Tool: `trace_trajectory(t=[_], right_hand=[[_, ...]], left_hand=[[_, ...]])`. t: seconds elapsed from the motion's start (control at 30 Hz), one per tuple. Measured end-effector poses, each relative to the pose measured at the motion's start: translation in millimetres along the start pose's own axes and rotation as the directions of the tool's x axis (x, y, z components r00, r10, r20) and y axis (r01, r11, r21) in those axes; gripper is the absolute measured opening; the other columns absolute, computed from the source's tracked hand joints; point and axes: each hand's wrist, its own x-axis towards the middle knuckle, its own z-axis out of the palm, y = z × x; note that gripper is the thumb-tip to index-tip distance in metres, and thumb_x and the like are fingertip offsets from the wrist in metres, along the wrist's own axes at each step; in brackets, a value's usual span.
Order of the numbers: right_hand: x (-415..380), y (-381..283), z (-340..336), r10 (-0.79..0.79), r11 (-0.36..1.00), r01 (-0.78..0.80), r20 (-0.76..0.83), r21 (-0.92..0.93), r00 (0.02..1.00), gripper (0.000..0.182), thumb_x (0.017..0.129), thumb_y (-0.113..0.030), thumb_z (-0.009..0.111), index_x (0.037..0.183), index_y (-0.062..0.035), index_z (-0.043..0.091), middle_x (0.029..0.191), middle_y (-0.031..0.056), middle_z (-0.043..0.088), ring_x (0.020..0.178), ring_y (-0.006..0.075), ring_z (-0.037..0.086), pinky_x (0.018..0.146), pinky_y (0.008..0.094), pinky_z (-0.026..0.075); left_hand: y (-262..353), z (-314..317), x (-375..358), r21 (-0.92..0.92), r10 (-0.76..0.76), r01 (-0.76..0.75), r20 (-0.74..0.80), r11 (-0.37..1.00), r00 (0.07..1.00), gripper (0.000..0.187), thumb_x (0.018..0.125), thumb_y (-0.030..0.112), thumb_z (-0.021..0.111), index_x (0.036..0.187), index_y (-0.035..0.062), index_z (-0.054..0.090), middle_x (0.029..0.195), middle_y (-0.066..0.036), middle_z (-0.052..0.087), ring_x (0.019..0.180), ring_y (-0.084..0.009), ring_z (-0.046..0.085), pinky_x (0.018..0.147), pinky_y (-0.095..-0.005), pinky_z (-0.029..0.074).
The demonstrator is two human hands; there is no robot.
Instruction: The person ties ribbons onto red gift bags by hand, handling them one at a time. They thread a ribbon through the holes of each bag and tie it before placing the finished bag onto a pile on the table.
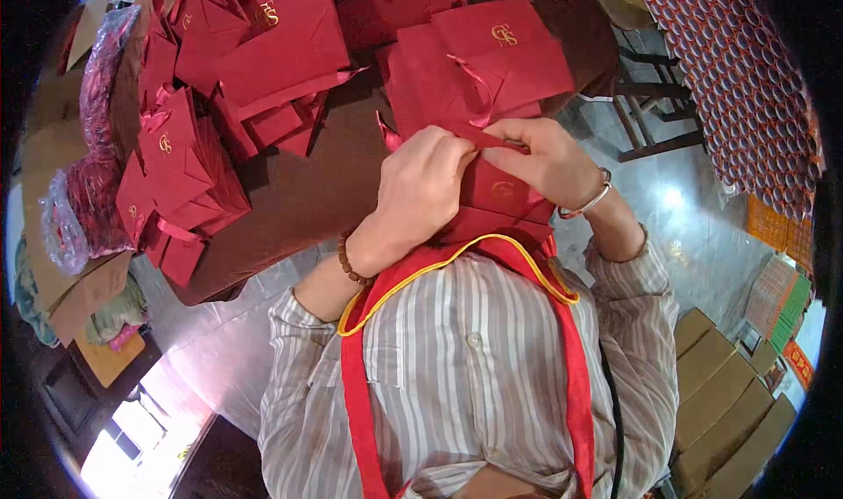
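My left hand point(425, 187), with a beaded bracelet at its wrist, is closed in a pinch on the edge of a red gift bag point(498, 193) close to my chest. Opposite it, my right hand point(555, 167), wearing a silver bangle, pinches the same edge between thumb and fingers. The fingertips of both hands nearly meet there. A gold logo shows on this bag below my hands, and the apron hides part of its lower end. Just beyond my hands lie more flat red bags point(536, 68), with a loose ribbon handle point(479, 95) across them.
Piles of red bags point(281, 42) cover the far side of the brown-covered table point(342, 187), with a fanned stack point(180, 161) at the left. Plastic-wrapped ribbon bundles point(97, 191) lie at the left edge. A wooden stool point(650, 117) and cardboard boxes point(729, 402) stand on the right.
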Motion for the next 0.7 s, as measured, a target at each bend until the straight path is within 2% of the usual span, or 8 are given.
trace_trajectory(t=[0.1, 0.2, 0.27, 0.33, 0.43, 0.5, 0.57, 0.7], right_hand=[[-0.3, -3.3, -0.8, -0.036, 0.998, 0.036, 0.009, -0.055, 0.999, 0.023, 0.082, -0.010, 0.056, 0.099, 0.0051, 0.059, 0.087, 0.0100, 0.064, 0.083, 0.0097, 0.057, 0.075, 0.0247, 0.044], [-1.2, -8.3, -0.9, 0.060, 0.998, -0.061, 0.039, 0.019, 0.997, 0.024, 0.082, -0.010, 0.056, 0.101, 0.0051, 0.058, 0.089, 0.0106, 0.063, 0.085, 0.0093, 0.056, 0.077, 0.0245, 0.044], [-2.7, -5.1, -0.2, -0.011, 1.000, 0.011, 0.014, -0.004, 1.000, 0.026, 0.082, -0.009, 0.055, 0.104, 0.0054, 0.057, 0.090, 0.0101, 0.063, 0.086, 0.0084, 0.055, 0.078, 0.0245, 0.044], [-3.0, -3.8, -2.7, 0.031, 0.999, -0.032, 0.034, 0.043, 0.999, 0.026, 0.083, -0.009, 0.055, 0.105, 0.0055, 0.057, 0.092, 0.0098, 0.063, 0.086, 0.0089, 0.055, 0.078, 0.0245, 0.044], [-3.9, -8.0, -5.0, 0.079, 0.991, -0.086, 0.068, 0.101, 0.995, 0.026, 0.083, -0.008, 0.055, 0.106, 0.0055, 0.057, 0.093, 0.0093, 0.063, 0.087, 0.0099, 0.055, 0.079, 0.0245, 0.044], [-4.8, -8.6, -4.9, 0.085, 0.989, -0.094, 0.082, 0.112, 0.993, 0.026, 0.083, -0.008, 0.055, 0.106, 0.0055, 0.057, 0.094, 0.0092, 0.063, 0.087, 0.0105, 0.056, 0.079, 0.0245, 0.044], [-5.7, -5.6, -2.7, 0.069, 0.997, -0.071, 0.067, 0.026, 0.995, 0.026, 0.084, -0.008, 0.055, 0.106, 0.0056, 0.057, 0.095, 0.0093, 0.063, 0.088, 0.0114, 0.056, 0.079, 0.0247, 0.044], [-5.9, -4.7, 1.6, 0.021, 1.000, -0.021, 0.034, 0.008, 0.999, 0.026, 0.083, -0.008, 0.055, 0.105, 0.0057, 0.057, 0.093, 0.0121, 0.063, 0.086, 0.0143, 0.058, 0.077, 0.0259, 0.045]], left_hand=[[0.8, 0.3, -2.2, 0.060, 0.031, -0.032, 0.006, 0.998, 0.999, 0.008, 0.071, 0.002, 0.060, 0.077, 0.0020, 0.055, 0.071, -0.011, 0.051, 0.063, -0.0273, 0.054, 0.055, -0.0360, 0.044], [1.9, -1.0, -2.7, 0.105, 0.046, -0.049, 0.030, 0.993, 0.999, 0.007, 0.071, 0.003, 0.058, 0.077, 0.0021, 0.055, 0.073, -0.011, 0.050, 0.064, -0.0268, 0.053, 0.056, -0.0353, 0.044], [2.0, -2.1, -2.7, 0.118, 0.046, -0.051, 0.039, 0.992, 0.998, 0.007, 0.071, 0.004, 0.057, 0.077, 0.0020, 0.055, 0.074, -0.011, 0.050, 0.064, -0.0266, 0.053, 0.057, -0.0351, 0.044], [1.2, -3.2, -2.4, 0.127, 0.107, -0.111, 0.040, 0.986, 0.993, 0.013, 0.069, -0.002, 0.063, 0.080, 0.0002, 0.058, 0.073, -0.011, 0.054, 0.062, -0.0262, 0.056, 0.054, -0.0340, 0.045], [3.9, -4.7, -1.1, 0.191, 0.204, -0.206, 0.031, 0.960, 0.979, 0.012, 0.069, -0.001, 0.062, 0.080, 0.0002, 0.058, 0.073, -0.011, 0.053, 0.062, -0.0255, 0.055, 0.053, -0.0339, 0.045], [5.4, -5.3, -2.5, 0.207, 0.209, -0.214, 0.047, 0.955, 0.977, 0.012, 0.069, -0.001, 0.061, 0.080, 0.0002, 0.058, 0.073, -0.011, 0.053, 0.062, -0.0254, 0.055, 0.053, -0.0340, 0.045], [5.7, -6.0, -3.3, 0.225, 0.211, -0.220, 0.064, 0.949, 0.975, 0.012, 0.069, 0.000, 0.060, 0.080, 0.0002, 0.058, 0.073, -0.011, 0.052, 0.061, -0.0254, 0.054, 0.053, -0.0342, 0.045], [6.3, -6.5, -3.6, 0.233, 0.137, -0.158, 0.106, 0.960, 0.985, 0.013, 0.067, 0.000, 0.059, 0.079, 0.0006, 0.056, 0.074, -0.012, 0.050, 0.064, -0.0256, 0.054, 0.055, -0.0342, 0.045]])
